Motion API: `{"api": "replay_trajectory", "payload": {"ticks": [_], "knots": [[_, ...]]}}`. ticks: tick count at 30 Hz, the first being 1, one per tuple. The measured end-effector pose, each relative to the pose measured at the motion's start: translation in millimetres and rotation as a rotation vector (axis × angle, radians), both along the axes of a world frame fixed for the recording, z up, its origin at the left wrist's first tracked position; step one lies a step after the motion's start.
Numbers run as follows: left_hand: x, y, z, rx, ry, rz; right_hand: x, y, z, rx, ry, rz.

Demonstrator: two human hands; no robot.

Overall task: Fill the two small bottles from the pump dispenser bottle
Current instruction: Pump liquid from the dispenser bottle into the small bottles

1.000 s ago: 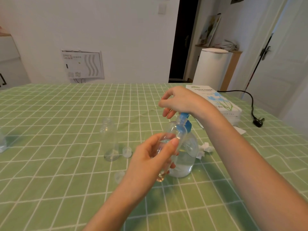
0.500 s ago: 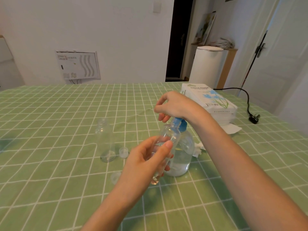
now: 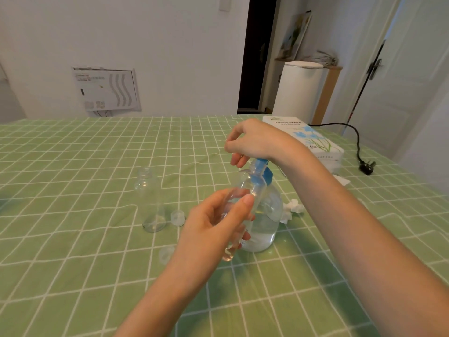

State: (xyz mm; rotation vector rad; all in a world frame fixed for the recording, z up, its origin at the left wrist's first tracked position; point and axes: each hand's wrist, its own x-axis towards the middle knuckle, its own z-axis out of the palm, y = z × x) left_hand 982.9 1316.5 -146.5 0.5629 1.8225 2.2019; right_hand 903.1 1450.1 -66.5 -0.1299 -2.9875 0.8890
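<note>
Filling judged early, first of two: left hand point(image 3: 213, 229) grips a clear small bottle point(image 3: 245, 190) tilted against the pump dispenser bottle point(image 3: 267, 220), mouth at its blue pump head point(image 3: 261, 165), fill level unreadable; right hand point(image 3: 255, 142) rests atop that head, grip undetermined; second small bottle point(image 3: 149, 198) stands uncapped, seemingly empty, left of it.

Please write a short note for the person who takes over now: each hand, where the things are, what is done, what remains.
Left hand: holds one small bottle tilted, mouth at the blue pump head.
Right hand: rests on top of that pump head; grip hidden.
Pump bottle: stands on the table, partly full.
Second small bottle: stands open to the left, looks empty; a cap beside it, another cap nearer.
Done: both bottles uncapped. Left: fill both; level in the held one is unclear.
</note>
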Motion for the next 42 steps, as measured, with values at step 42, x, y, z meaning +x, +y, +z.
{"api": "replay_trajectory", "payload": {"ticks": [42], "knots": [[0, 0, 1, -0.013, 0.022, 0.009, 1, 0, 5, -0.007, -0.002, 0.039]]}}
